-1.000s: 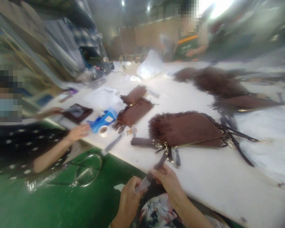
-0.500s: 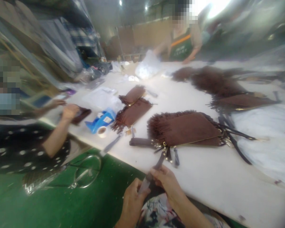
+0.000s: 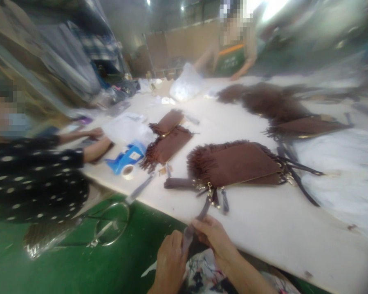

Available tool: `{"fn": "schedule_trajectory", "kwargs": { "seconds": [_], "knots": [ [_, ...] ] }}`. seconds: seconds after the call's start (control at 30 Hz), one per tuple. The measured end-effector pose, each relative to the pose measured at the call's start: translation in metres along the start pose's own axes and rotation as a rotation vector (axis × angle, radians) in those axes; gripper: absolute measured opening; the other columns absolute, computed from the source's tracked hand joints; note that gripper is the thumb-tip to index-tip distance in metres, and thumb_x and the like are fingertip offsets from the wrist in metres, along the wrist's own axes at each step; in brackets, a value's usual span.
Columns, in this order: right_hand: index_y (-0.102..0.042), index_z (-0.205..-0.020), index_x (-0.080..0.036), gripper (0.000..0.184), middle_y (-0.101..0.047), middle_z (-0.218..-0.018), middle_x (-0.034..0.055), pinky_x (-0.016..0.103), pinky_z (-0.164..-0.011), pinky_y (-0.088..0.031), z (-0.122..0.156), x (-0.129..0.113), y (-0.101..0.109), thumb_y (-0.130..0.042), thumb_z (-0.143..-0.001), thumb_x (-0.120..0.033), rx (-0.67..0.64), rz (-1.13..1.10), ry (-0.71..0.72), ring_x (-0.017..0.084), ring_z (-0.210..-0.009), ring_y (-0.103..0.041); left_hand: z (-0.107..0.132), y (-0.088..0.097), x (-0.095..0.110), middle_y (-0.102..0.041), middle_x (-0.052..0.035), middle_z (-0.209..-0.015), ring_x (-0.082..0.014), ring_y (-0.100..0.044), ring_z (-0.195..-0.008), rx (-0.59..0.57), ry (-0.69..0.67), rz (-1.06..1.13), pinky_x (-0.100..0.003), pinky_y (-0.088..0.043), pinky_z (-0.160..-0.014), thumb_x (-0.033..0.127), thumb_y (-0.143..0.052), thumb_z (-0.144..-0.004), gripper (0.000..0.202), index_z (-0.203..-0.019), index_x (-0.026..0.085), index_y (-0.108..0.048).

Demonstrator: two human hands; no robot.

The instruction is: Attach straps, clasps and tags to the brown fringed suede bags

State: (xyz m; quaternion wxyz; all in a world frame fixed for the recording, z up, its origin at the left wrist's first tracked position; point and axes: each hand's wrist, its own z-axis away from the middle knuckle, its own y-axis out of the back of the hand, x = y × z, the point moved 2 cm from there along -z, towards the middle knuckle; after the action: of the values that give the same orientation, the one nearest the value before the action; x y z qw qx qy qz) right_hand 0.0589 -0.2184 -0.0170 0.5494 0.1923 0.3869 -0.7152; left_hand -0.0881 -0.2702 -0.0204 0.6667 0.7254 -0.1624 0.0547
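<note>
At the table's near edge, my left hand [image 3: 171, 257] and my right hand [image 3: 214, 233] are both closed on a dark strap [image 3: 205, 207] with a gold clasp at its far end. My right fingers pinch its middle, and my left hand grips the lower end, which looks greyish, perhaps from a wrapping. A thin white strip [image 3: 149, 269] sticks out to the left of my left hand; its other end is hidden. Just beyond the clasp lies a brown fringed bag [image 3: 242, 163], with a second dark strap [image 3: 180, 183] and small tassels [image 3: 224, 200] beside it.
Two smaller brown fringed pouches [image 3: 174, 143] lie mid-table near a blue tape dispenser [image 3: 127, 157]. More brown bags [image 3: 272, 104] are piled at the far right, by white sheeting [image 3: 340, 179]. One co-worker [image 3: 33, 175] in dotted clothing sits left; another [image 3: 233, 57] stands across the table.
The white strip now shows beside my left hand, which has turned slightly with its back more visible. The left co-worker's arms reach farther over the table. The view has shifted a little.
</note>
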Motion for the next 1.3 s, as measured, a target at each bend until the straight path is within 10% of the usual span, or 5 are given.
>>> {"fn": "schedule_trajectory", "kwargs": {
  "seconds": [0.17,0.47,1.0,1.3],
  "knots": [
    [-0.065,-0.090,-0.019,0.042,-0.069,-0.088,0.0027,0.025,-0.069,-0.045,0.001,-0.002,0.004,-0.079,-0.063,-0.046,-0.038,0.036,-0.051,0.018,-0.087,-0.062,-0.001,0.006,0.004,-0.057,-0.0046,-0.080,-0.0168,-0.055,-0.071,0.110,-0.140,-0.005,-0.029,-0.042,-0.065,0.014,-0.042,-0.091,0.013,-0.089,0.019,-0.054],
    [-0.063,-0.086,-0.016,0.040,-0.064,-0.070,0.0008,0.022,-0.053,-0.041,-0.006,0.001,0.006,-0.078,-0.063,-0.045,-0.071,0.104,0.112,0.012,-0.058,-0.055,0.001,0.000,0.000,-0.057,-0.0054,-0.082,-0.0183,-0.055,-0.079,0.095,-0.108,0.123,-0.032,-0.044,-0.074,0.010,-0.043,-0.089,0.011,-0.084,0.020,-0.048],
    [-0.062,-0.091,-0.015,0.031,-0.066,-0.075,0.0025,0.025,-0.058,-0.044,-0.004,-0.008,0.009,-0.066,-0.069,-0.036,0.067,0.223,0.279,0.018,-0.066,-0.058,-0.004,-0.005,0.010,-0.053,0.0052,-0.063,-0.0139,-0.052,-0.062,-0.256,0.459,0.743,-0.024,-0.034,-0.059,0.017,-0.055,-0.072,0.012,-0.073,0.021,-0.044],
    [-0.065,-0.089,-0.014,0.045,-0.069,-0.085,0.0063,0.028,-0.065,-0.049,-0.006,-0.006,0.008,-0.076,-0.061,-0.047,0.006,0.075,0.201,0.020,-0.074,-0.062,-0.004,-0.006,0.013,-0.053,0.0037,-0.064,-0.0151,-0.051,-0.063,-0.275,0.493,0.763,-0.025,-0.035,-0.060,0.041,-0.053,-0.084,0.023,-0.074,0.021,-0.045]
  ]
}}
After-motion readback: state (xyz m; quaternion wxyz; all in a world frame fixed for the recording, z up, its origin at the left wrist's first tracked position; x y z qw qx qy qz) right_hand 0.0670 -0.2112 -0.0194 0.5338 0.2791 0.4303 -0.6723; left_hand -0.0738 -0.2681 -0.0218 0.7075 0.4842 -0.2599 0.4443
